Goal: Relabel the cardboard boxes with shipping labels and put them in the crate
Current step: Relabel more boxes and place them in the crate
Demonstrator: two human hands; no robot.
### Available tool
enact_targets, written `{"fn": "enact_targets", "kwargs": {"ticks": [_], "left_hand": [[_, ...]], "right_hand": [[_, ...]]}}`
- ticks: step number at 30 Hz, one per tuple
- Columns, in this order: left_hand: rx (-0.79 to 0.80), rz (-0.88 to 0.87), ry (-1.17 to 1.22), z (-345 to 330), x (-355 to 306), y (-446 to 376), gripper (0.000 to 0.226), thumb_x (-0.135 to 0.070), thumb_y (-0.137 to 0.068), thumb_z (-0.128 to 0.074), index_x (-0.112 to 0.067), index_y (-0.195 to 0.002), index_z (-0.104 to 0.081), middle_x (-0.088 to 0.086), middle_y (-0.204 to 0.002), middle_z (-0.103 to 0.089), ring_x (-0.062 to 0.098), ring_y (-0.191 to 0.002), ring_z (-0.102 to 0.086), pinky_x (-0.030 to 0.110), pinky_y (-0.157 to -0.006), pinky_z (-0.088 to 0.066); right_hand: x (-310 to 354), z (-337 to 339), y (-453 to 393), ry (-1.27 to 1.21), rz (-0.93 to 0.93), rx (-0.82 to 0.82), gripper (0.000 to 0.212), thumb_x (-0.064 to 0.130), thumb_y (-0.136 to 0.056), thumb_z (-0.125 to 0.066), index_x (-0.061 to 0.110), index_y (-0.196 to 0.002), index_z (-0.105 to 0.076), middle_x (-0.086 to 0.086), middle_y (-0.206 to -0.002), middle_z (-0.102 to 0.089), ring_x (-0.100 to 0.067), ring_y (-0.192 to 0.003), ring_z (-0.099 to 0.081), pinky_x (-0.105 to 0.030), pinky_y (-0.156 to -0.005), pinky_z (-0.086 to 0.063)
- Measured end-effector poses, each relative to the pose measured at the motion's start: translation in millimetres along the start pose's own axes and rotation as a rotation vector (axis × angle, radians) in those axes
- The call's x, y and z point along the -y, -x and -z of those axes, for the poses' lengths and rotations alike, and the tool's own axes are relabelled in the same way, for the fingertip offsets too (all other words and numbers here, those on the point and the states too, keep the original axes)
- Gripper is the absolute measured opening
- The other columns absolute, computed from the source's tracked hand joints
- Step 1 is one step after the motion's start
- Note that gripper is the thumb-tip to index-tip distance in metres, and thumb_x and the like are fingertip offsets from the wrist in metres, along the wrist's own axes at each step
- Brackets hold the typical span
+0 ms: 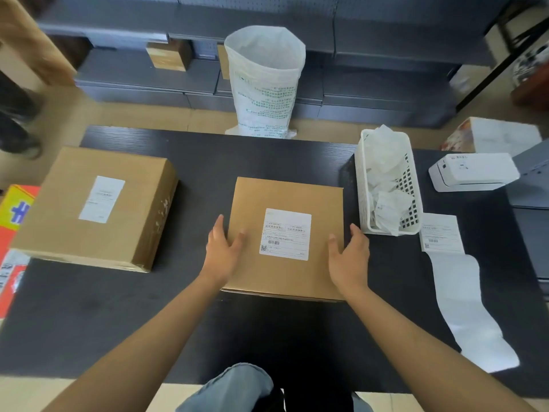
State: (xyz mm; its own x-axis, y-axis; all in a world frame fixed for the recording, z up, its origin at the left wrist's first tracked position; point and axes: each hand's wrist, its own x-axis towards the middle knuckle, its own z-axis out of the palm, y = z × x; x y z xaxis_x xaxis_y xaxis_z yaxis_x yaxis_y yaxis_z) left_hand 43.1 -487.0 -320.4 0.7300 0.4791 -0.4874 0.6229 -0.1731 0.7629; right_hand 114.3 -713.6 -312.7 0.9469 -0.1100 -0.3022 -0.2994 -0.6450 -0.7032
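Cardboard box sits labelled, left hand and right hand open, flanking it. Next, I judge: grip and lift it.

Bare forearms, no sleeves; grey-blue trousers at the knees.

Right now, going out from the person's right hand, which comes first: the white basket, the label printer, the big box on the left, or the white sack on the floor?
From the right hand, in the head view:
1. White basket, just beyond it to the right.
2. Label printer, farther right, near the table edge.
3. Big box, across the table on the left.
4. White sack, beyond the table's far edge, on the floor.
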Motion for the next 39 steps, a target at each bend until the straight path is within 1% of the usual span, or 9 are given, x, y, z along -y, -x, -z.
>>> {"fn": "enact_targets", "kwargs": {"ticks": [2, 5, 8, 15, 18, 25, 31, 35, 39], "left_hand": [[0.049, 0.116, 0.124, 2.2, -0.7, 5.7, 0.064, -0.050, -0.094, -0.047, -0.021, -0.147, -0.024, 0.000, -0.142, -0.043, 0.016, -0.114, -0.053, 0.031, -0.089, -0.046], [0.077, 0.172, 0.180, 4.8, 2.9, 7.7, 0.057, -0.044, -0.094, -0.052, -0.021, -0.141, -0.030, -0.007, -0.121, -0.052, 0.003, -0.091, -0.056, 0.019, -0.066, -0.043], [0.137, 0.229, 0.222, 7.4, 6.7, 8.4, 0.065, -0.041, -0.090, -0.060, -0.019, -0.142, -0.027, -0.004, -0.124, -0.052, 0.011, -0.097, -0.059, 0.026, -0.075, -0.047], [0.125, 0.292, 0.198, 9.8, 10.6, 10.6, 0.067, -0.043, -0.089, -0.060, -0.019, -0.141, -0.025, -0.001, -0.117, -0.052, 0.020, -0.099, -0.059, 0.040, -0.089, -0.049], [0.126, 0.289, 0.178, 10.1, 9.7, 13.1, 0.068, -0.044, -0.088, -0.061, -0.020, -0.140, -0.026, -0.001, -0.117, -0.052, 0.020, -0.099, -0.058, 0.040, -0.088, -0.048], [0.221, 0.220, 0.115, -7.7, -7.8, 27.7, 0.069, -0.042, -0.088, -0.061, -0.019, -0.143, -0.025, -0.001, -0.114, -0.053, 0.019, -0.097, -0.058, 0.041, -0.088, -0.049], [0.287, 0.110, -0.030, -46.3, -35.7, 58.1, 0.076, -0.052, -0.076, -0.060, -0.018, -0.140, -0.037, -0.001, -0.118, -0.059, 0.023, -0.102, -0.060, 0.043, -0.093, -0.049], [0.304, 0.024, -0.087, -70.1, -53.4, 90.8, 0.077, -0.055, -0.072, -0.060, -0.020, -0.138, -0.040, -0.001, -0.119, -0.060, 0.021, -0.102, -0.060, 0.044, -0.091, -0.050], [0.366, -0.040, -0.125, -111.4, -61.9, 145.7, 0.070, -0.053, -0.078, -0.062, -0.020, -0.135, -0.039, -0.002, -0.113, -0.058, 0.019, -0.097, -0.059, 0.041, -0.081, -0.050]], "right_hand": [[-0.7, 3.8, -0.6, -0.083, -0.130, 0.045, 0.068, 0.042, -0.092, -0.056, 0.015, -0.148, -0.028, -0.007, -0.147, -0.037, -0.023, -0.134, -0.038, -0.039, -0.106, -0.037], [-4.7, 9.8, -1.1, -0.126, -0.291, 0.166, 0.071, 0.047, -0.088, -0.058, 0.015, -0.145, -0.032, -0.005, -0.138, -0.044, -0.023, -0.120, -0.047, -0.032, -0.088, -0.042], [-11.1, 13.4, 0.5, -0.138, -0.379, 0.353, 0.071, 0.045, -0.085, -0.062, 0.014, -0.142, -0.034, 0.001, -0.116, -0.051, -0.019, -0.103, -0.052, -0.031, -0.078, -0.044], [-14.6, 20.8, 4.5, -0.181, -0.428, 0.464, 0.077, 0.041, -0.080, -0.071, 0.014, -0.141, -0.031, -0.001, -0.118, -0.054, -0.020, -0.105, -0.056, -0.037, -0.085, -0.047], [-17.0, 28.1, 11.5, -0.203, -0.440, 0.456, 0.079, 0.042, -0.080, -0.071, 0.014, -0.141, -0.030, -0.002, -0.122, -0.052, -0.021, -0.109, -0.054, -0.039, -0.089, -0.047], [-42.5, 64.8, 37.6, -0.303, -0.474, 0.370, 0.074, 0.042, -0.079, -0.073, 0.016, -0.136, -0.034, 0.004, -0.108, -0.053, -0.008, -0.086, -0.053, -0.025, -0.058, -0.042], [-81.1, 111.5, 64.5, -0.397, -0.489, 0.265, 0.069, 0.044, -0.077, -0.074, 0.020, -0.129, -0.035, 0.004, -0.113, -0.052, -0.014, -0.096, -0.053, -0.031, -0.069, -0.044], [-105.8, 147.6, 90.1, -0.473, -0.468, 0.211, 0.063, 0.046, -0.076, -0.074, 0.025, -0.121, -0.035, 0.013, -0.096, -0.049, -0.005, -0.082, -0.049, -0.026, -0.058, -0.040], [-149.7, 197.6, 136.2, -0.556, -0.442, 0.115, 0.054, 0.046, -0.076, -0.074, 0.026, -0.111, -0.040, 0.012, -0.103, -0.056, -0.006, -0.087, -0.056, -0.027, -0.062, -0.046]]}}
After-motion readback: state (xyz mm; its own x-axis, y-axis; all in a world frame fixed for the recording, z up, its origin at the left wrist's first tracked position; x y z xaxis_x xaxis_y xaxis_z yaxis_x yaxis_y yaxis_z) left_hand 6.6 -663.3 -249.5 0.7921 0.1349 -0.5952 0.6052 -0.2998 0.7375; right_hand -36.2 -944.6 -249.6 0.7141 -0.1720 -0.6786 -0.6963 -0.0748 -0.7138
